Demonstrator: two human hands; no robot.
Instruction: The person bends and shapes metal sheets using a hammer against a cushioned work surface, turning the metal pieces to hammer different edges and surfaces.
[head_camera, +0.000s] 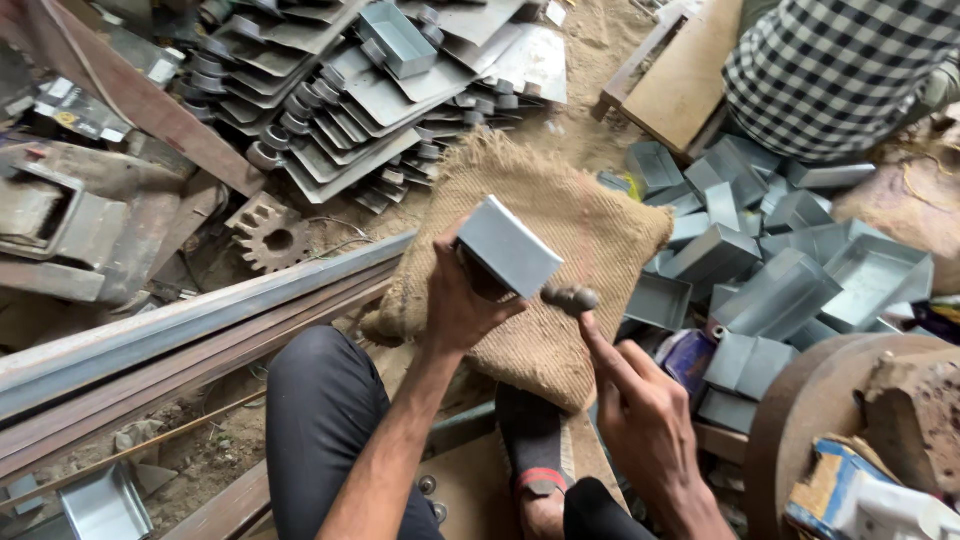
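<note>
We had the left hand (462, 305) clamped around a small grey metal box (508, 247), tilted over the burlap sack (570, 235) for padding. The right hand (640, 415), at 5 o'clock, gripped a hammer (570, 298) touching the box's edge.

The hammer (572, 297) is motion-blurred, its handle hidden in the right hand (645, 420); the checked-shirted person (830, 70) is cut off.
</note>
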